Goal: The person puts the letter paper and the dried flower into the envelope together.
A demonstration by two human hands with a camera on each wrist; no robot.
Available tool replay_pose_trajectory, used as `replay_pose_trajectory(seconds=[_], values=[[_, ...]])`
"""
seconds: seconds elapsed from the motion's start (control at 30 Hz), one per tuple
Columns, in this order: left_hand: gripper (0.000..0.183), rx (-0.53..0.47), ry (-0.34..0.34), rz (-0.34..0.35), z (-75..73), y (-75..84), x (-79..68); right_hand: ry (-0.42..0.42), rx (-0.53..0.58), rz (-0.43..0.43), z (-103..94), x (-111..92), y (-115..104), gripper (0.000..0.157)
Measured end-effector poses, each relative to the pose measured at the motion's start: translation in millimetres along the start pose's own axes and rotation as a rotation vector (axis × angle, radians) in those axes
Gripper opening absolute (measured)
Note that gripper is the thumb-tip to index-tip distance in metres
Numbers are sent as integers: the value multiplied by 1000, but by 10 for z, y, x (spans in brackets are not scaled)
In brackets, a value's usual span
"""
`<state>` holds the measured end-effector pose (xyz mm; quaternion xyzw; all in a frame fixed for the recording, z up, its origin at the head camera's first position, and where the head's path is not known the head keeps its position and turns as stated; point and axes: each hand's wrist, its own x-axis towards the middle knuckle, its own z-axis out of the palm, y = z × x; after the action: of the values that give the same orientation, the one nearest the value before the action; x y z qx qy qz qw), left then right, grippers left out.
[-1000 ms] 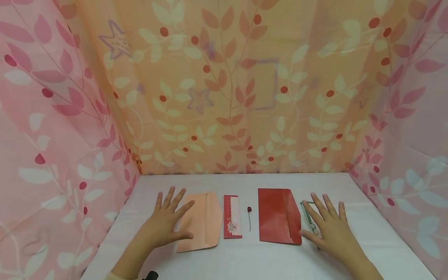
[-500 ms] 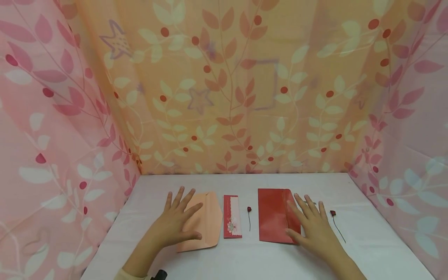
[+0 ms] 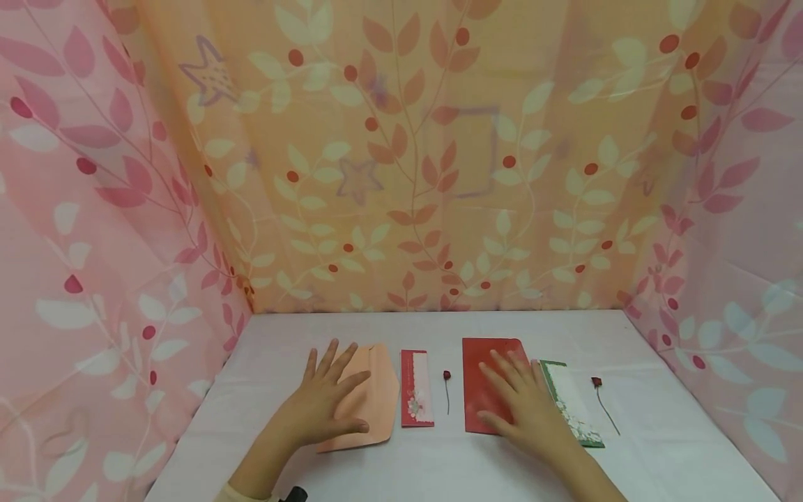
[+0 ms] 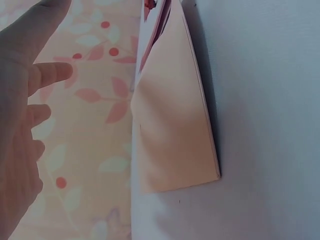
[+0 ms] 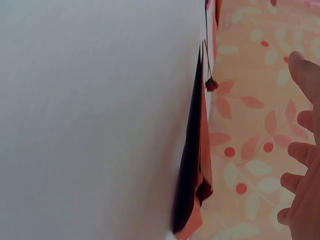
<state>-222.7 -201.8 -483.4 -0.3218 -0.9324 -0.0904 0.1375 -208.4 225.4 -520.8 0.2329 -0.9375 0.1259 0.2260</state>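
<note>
With its fingers spread, my left hand [image 3: 323, 404] hovers over the left part of a peach envelope [image 3: 381, 390]; the left wrist view shows a gap between that hand [image 4: 17, 125] and the envelope [image 4: 172, 125]. Over a red envelope [image 3: 473, 369] hangs my right hand [image 3: 523, 408], fingers also spread, hiding much of its right side. Neither hand holds anything. Between the envelopes lie a red-and-white floral card [image 3: 414, 387] and a small dried rose [image 3: 447, 376]. A green-edged floral card [image 3: 567, 397] sits partly behind my right hand, with a second rose [image 3: 597, 382] beyond it.
A white cloth [image 3: 276, 328] covers the table. Leaf-patterned curtains rise behind it [image 3: 414, 209] and along the left and right sides. A small black object [image 3: 296, 494] shows at my left wrist.
My right hand has moved left from the green-edged card to the red envelope, uncovering that card and the right rose. The left hand has shifted slightly right over the peach envelope.
</note>
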Motion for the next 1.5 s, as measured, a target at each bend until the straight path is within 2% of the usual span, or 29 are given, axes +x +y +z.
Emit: replay_pose_trajectory(seconds=[0.17, 0.33, 0.67, 0.97, 1.23, 1.5], values=[[85, -17, -15, 4, 50, 1, -18, -32, 45, -10, 40, 113, -194, 88], [85, -10, -44, 1, 80, 9, -17, -69, 101, 17, 80, 215, -388, 89], [83, -51, -86, -10, 86, 33, 12, -76, 175, -2, 156, 421, -699, 74], [87, -52, -102, -22, 159, 32, 3, -111, 230, 35, 302, 546, -905, 69], [85, -96, -106, -31, 189, 37, -24, -94, 288, -8, 442, 612, -1014, 60], [82, -129, -177, -58, 193, 10, -38, -131, 332, -19, 608, 688, -1116, 58]])
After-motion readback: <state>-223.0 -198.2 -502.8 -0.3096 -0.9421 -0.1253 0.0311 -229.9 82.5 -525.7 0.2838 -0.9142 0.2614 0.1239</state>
